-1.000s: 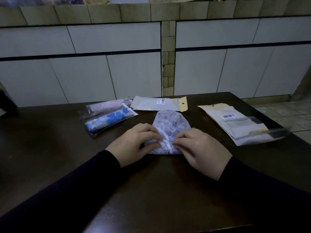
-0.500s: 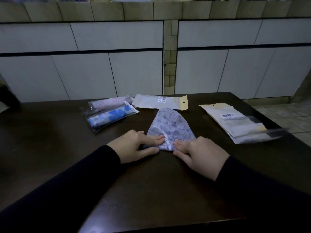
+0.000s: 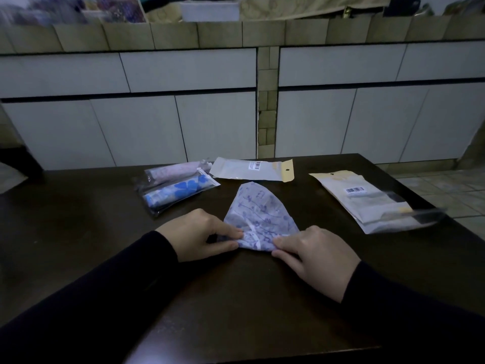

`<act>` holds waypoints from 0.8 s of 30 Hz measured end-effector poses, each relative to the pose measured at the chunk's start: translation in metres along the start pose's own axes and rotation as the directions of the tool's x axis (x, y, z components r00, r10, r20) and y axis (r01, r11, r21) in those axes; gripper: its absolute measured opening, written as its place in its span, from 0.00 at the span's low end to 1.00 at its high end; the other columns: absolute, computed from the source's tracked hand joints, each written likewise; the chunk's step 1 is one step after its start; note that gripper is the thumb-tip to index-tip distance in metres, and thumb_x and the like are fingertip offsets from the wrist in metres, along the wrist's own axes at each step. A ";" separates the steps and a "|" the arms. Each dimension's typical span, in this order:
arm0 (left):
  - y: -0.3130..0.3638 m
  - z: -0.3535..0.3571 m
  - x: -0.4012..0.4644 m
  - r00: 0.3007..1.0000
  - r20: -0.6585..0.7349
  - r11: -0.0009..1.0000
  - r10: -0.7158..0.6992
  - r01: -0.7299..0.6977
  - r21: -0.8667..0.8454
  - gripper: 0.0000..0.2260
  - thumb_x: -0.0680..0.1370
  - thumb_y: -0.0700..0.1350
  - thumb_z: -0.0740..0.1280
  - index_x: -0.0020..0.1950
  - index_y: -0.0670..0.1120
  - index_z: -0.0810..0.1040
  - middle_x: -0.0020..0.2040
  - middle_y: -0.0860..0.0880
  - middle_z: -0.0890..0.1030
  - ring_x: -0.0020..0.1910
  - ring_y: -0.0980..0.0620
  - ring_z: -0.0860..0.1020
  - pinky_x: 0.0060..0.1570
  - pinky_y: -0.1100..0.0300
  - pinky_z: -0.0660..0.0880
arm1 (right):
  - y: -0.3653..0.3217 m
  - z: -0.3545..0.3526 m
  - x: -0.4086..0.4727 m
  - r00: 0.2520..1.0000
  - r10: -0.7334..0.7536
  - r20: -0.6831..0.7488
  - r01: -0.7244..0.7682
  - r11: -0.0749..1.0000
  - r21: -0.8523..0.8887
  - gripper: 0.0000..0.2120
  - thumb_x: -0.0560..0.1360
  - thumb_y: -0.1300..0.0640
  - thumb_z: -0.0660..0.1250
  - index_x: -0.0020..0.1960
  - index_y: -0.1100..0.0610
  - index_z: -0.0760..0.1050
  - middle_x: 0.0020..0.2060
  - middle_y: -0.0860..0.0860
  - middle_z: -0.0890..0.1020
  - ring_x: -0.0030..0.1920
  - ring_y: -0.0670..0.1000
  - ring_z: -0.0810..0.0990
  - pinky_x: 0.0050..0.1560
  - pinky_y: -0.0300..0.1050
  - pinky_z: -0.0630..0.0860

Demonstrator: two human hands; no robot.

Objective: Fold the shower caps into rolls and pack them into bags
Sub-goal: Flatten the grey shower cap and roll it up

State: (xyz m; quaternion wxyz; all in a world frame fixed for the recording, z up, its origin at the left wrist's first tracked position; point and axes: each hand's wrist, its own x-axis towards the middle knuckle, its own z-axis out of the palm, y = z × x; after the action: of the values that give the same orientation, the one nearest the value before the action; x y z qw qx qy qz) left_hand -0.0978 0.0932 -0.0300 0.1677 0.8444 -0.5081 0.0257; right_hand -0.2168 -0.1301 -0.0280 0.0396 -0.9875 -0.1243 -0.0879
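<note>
Down on the dark wooden table (image 3: 78,232), a lilac-printed shower cap (image 3: 259,214) lies flattened into a rounded wedge, its narrow near end caught between both hands. Left hand (image 3: 195,235) pinches that end's left corner with thumb and forefinger; right hand (image 3: 317,256) pinches the right corner likewise. Behind it rest two bagged rolls (image 3: 173,185), an empty bag (image 3: 252,170), and, well apart to the right, a stack of bags (image 3: 367,203).

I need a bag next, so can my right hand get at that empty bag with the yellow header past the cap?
Probably yes: the empty bag lies flat beyond the shower cap, nothing between, but the right hand is pinching the cap.
</note>
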 end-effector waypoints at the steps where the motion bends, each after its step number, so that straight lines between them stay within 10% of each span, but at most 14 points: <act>1: 0.000 -0.002 -0.001 1.000 0.016 1.000 0.007 -0.007 0.009 0.22 0.75 0.65 0.58 0.61 0.55 0.79 0.56 0.56 0.82 0.50 0.61 0.80 0.50 0.57 0.78 | 0.001 -0.001 0.000 1.000 -0.017 -0.007 0.017 1.000 0.002 0.17 0.81 0.42 0.53 0.64 0.45 0.74 0.56 0.44 0.81 0.54 0.43 0.77 0.62 0.41 0.67; 12: -0.012 -0.002 -0.005 0.996 -0.078 0.996 0.043 -0.036 0.081 0.16 0.74 0.60 0.64 0.53 0.52 0.82 0.50 0.55 0.82 0.46 0.61 0.79 0.48 0.61 0.77 | 0.002 0.001 0.035 0.997 -0.042 -0.058 0.044 0.998 0.035 0.18 0.76 0.37 0.58 0.58 0.45 0.77 0.50 0.42 0.79 0.48 0.41 0.75 0.54 0.36 0.68; 24: -0.012 0.009 0.001 0.974 -0.141 0.984 -0.178 0.178 -0.013 0.11 0.80 0.54 0.58 0.47 0.53 0.77 0.41 0.55 0.75 0.41 0.58 0.71 0.45 0.61 0.69 | 0.003 -0.009 0.057 0.955 0.255 0.153 -0.294 0.888 0.354 0.10 0.75 0.44 0.66 0.48 0.49 0.80 0.40 0.44 0.78 0.41 0.43 0.75 0.39 0.35 0.69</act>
State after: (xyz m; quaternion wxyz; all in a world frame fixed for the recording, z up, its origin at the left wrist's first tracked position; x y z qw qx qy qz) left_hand -0.0882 0.0941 -0.0414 0.2052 0.8824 -0.4175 0.0702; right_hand -0.1629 -0.1202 -0.0090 0.2323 -0.9726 0.0004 -0.0055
